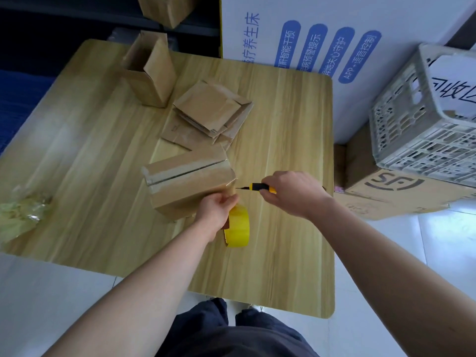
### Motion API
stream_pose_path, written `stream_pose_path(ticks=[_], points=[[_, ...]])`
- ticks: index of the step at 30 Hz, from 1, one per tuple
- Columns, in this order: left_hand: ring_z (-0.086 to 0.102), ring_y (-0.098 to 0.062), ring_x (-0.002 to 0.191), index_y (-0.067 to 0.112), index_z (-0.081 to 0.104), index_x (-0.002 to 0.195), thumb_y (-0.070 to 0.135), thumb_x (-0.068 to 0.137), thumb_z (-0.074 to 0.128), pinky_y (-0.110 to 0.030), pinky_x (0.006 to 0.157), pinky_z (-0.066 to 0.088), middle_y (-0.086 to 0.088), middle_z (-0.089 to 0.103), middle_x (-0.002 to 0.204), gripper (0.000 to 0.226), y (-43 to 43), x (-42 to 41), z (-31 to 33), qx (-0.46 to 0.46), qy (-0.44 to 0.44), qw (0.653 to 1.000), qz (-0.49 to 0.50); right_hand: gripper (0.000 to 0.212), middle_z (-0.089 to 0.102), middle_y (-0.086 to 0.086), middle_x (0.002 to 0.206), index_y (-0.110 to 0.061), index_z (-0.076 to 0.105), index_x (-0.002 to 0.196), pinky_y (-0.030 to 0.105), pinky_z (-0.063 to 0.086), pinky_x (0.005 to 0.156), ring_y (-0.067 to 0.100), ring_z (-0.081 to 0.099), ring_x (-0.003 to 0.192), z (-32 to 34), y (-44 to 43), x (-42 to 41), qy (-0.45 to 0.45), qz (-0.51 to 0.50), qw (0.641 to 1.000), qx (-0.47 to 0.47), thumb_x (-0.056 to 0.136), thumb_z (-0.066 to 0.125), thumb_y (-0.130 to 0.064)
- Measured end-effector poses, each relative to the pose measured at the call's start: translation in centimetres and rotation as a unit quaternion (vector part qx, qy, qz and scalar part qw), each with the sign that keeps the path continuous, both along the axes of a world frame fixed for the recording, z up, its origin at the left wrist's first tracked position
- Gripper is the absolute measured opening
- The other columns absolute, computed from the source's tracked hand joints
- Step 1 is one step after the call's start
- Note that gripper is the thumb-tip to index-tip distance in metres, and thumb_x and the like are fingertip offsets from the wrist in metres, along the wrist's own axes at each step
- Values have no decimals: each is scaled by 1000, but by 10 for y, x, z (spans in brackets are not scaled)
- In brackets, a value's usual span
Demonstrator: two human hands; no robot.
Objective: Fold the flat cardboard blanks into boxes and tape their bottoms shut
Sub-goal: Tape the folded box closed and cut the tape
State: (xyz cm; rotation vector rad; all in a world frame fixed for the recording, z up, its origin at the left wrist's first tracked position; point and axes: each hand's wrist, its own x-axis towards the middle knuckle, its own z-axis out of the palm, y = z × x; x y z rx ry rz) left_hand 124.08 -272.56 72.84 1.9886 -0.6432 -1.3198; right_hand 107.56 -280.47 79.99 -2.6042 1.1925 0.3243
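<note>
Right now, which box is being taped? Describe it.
On the wooden table, look just nearer than the stack of flat blanks. The taped box lies there, beside the left hand with the yellow tape roll. Unlike the upright open box farther back, its upper face is closed with shiny tape.

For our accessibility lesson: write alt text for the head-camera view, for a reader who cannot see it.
A person's right hand points a yellow-and-black utility knife at the corner of a brown cardboard box on a light wooden table, while the left hand grips a yellow tape roll beside it. Flat cardboard blanks lie stacked behind.
</note>
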Motion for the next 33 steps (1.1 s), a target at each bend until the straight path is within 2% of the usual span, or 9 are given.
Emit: stream_pose_path(ticks=[2, 5, 8, 11, 18, 23, 26, 29, 33], points=[[60, -19, 85, 16, 67, 101, 39, 90, 65, -27, 70, 46, 0, 66, 92, 26, -2, 2, 1, 6, 7, 1000, -15, 37, 55, -3, 88, -22, 61, 113, 33, 47, 61, 20, 56, 72, 0, -2, 4, 14, 10, 1000, -6, 101, 33, -44], [63, -22, 86, 10, 68, 109, 38, 89, 66, -32, 75, 50, -4, 68, 96, 35, -7, 8, 1, 14, 23, 999, -24, 39, 56, -2, 89, -22, 60, 115, 34, 48, 61, 21, 58, 72, 0, -4, 10, 28, 16, 999, -17, 101, 31, -45], [60, -18, 79, 11, 65, 110, 36, 89, 66, -26, 60, 46, -4, 65, 96, 32, -10, 15, 3, 21, 29, 999, -27, 40, 55, -2, 89, -21, 61, 115, 32, 43, 60, 21, 57, 72, 1, -7, 17, 37, 23, 999, -31, 102, 30, -43], [58, -18, 78, 10, 69, 105, 37, 90, 64, -26, 63, 44, -6, 66, 95, 31, -12, 19, 3, 17, 15, 999, -45, 39, 53, -3, 87, -22, 61, 113, 31, 40, 59, 20, 53, 69, 4, -9, 23, 40, 28, 998, -36, 102, 30, -42], [55, -16, 67, 11, 69, 80, 35, 93, 60, -23, 61, 41, -4, 66, 80, 29, -15, 23, 7, 19, 8, 998, -57, 39, 53, -3, 82, -21, 63, 109, 33, 47, 60, 20, 57, 69, 16, -16, 18, 42, 23, 998, -42, 101, 31, -43], [57, -15, 68, 12, 69, 79, 34, 94, 59, -25, 65, 43, -2, 67, 83, 29, -18, 26, 7, 21, 12, 997, -76, 39, 53, -3, 78, -19, 62, 101, 28, 31, 50, 18, 53, 63, 14, -15, 23, 63, 30, 996, -46, 101, 31, -41], [57, -11, 65, 8, 71, 86, 31, 94, 60, -23, 59, 42, 1, 66, 78, 27, -19, 29, 9, 26, 24, 996, -85, 32, 54, -2, 78, -16, 60, 94, 27, 31, 49, 17, 52, 62, 9, -16, 28, 92, 26, 994, -61, 102, 34, -32], [63, -20, 73, 12, 70, 77, 28, 89, 68, -34, 78, 53, -6, 71, 83, 20, -15, 33, 3, 31, 25, 995, -90, 25, 57, -2, 78, -16, 61, 89, 27, 41, 54, 15, 57, 65, -1, -19, 21, 161, 11, 985, -55, 101, 40, -23], [66, -23, 83, 16, 70, 71, 31, 86, 70, -39, 91, 51, -5, 74, 87, 22, -15, 40, 1, 26, -4, 995, -96, 30, 53, 0, 85, -16, 58, 95, 27, 36, 54, 16, 52, 68, -32, -11, 9, 97, -51, 993, 44, 102, 33, -32]])
